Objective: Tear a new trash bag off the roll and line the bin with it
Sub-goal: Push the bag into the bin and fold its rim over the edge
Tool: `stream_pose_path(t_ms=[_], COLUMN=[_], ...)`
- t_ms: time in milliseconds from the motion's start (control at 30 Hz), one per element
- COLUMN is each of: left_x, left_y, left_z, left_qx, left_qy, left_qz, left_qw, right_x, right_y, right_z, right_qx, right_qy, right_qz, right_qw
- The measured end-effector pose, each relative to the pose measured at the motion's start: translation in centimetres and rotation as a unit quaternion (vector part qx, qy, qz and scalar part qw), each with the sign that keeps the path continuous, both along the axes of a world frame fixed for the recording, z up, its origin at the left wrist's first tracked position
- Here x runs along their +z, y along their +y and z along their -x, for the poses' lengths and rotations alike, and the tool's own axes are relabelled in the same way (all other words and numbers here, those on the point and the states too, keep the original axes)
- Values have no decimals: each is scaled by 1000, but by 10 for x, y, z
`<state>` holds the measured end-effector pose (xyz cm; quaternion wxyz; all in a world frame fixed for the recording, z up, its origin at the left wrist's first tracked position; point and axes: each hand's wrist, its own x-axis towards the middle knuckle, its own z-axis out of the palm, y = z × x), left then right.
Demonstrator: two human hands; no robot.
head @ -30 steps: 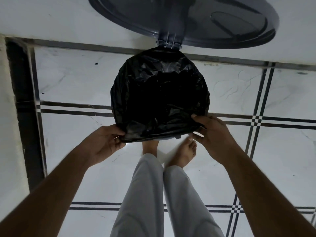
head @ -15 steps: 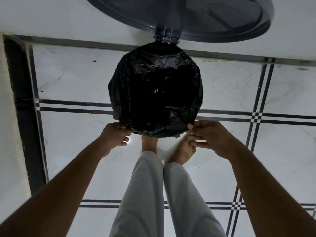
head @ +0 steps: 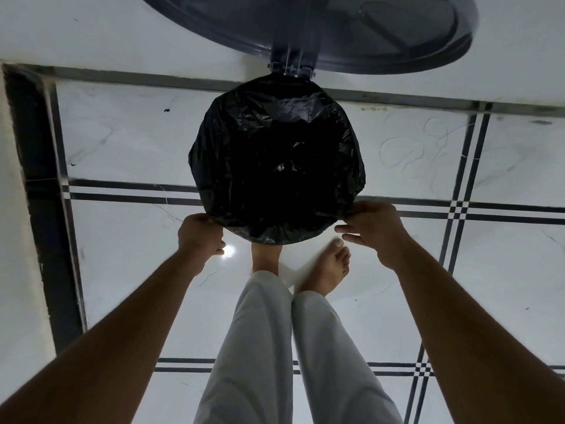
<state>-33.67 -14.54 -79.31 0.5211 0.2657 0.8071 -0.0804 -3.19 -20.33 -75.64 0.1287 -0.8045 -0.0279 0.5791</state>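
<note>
One trash bag [head: 276, 166], one lid [head: 336, 29], two hands [head: 200, 237], two feet [head: 331, 270]

Black trash bag [head: 276, 166]: crinkled, glossy plastic, draped over the bin's mouth and folded down around the rim on all visible sides, interior dark. Bin lid [head: 321, 22]: round, dark, hinged open and upright just behind the bag.

The trash bag [head: 276, 166] lies over the bin's mouth at centre, on the floor [head: 489, 270]. The open lid [head: 305, 22] stands behind it. The left hand [head: 198, 237] and right hand [head: 374, 229] flank its near edge; 2 feet [head: 331, 269] stand just before it.
</note>
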Motion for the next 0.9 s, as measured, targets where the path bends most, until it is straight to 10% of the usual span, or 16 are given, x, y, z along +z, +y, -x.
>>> stream_pose_path(t_ms=[167, 300, 733, 900], left_x=[29, 57, 14, 23], left_y=[0, 3, 33, 52], left_z=[-17, -34, 4, 1], left_qx=[231, 308, 249, 282], left_qy=[-24, -89, -121, -32], left_qz=[-163, -207, 45, -110], left_qw=[959, 924, 960, 953], right_x=[19, 35, 19, 29], right_y=[-8, 7, 18, 23], right_z=[16, 48, 53, 54], right_qx=[-39, -86, -70, -79], right_qy=[-182, -107, -115, -169], right_qz=[-67, -167, -174, -227], right_qw=[980, 976, 976, 956])
